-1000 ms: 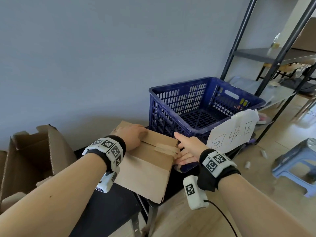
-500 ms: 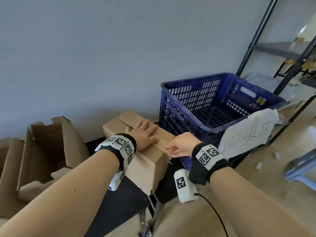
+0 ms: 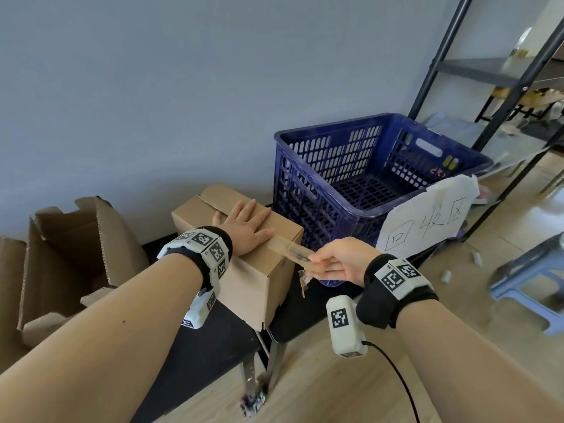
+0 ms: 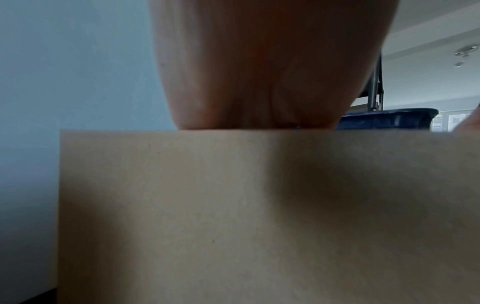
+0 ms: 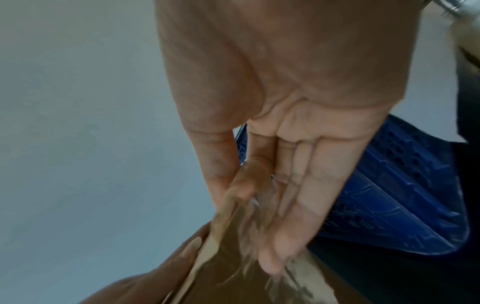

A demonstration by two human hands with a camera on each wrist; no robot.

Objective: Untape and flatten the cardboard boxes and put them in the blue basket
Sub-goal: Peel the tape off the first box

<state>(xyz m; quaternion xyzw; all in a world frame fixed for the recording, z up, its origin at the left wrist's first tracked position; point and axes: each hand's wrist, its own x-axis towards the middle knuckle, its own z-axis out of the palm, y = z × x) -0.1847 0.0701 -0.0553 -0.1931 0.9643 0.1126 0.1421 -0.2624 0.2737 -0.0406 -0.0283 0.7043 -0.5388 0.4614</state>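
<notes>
Brown tape (image 3: 290, 251) runs taut from the box top to my right hand (image 3: 338, 262), which pinches its free end between thumb and fingers just off the box's near right corner. In the right wrist view that strip (image 5: 246, 207) is smeared by blur, so I cannot make out how much of it has come off. My left hand (image 3: 244, 228) lies flat on the closed box (image 3: 256, 282), fingers spread and straight, pressing down on the lid beside the seam. The left wrist view shows only the heel of that hand (image 4: 272, 72) over the box's side (image 4: 259, 216); the fingers are hidden there. The box sits on a dark table (image 3: 213, 346), whose far side is covered by it. Just beside it to the right stands the blue basket (image 3: 381, 172), a paper sign (image 3: 427, 221) hanging on its front. At far left, opened boxes (image 3: 76, 254) are cut off by the frame.
</notes>
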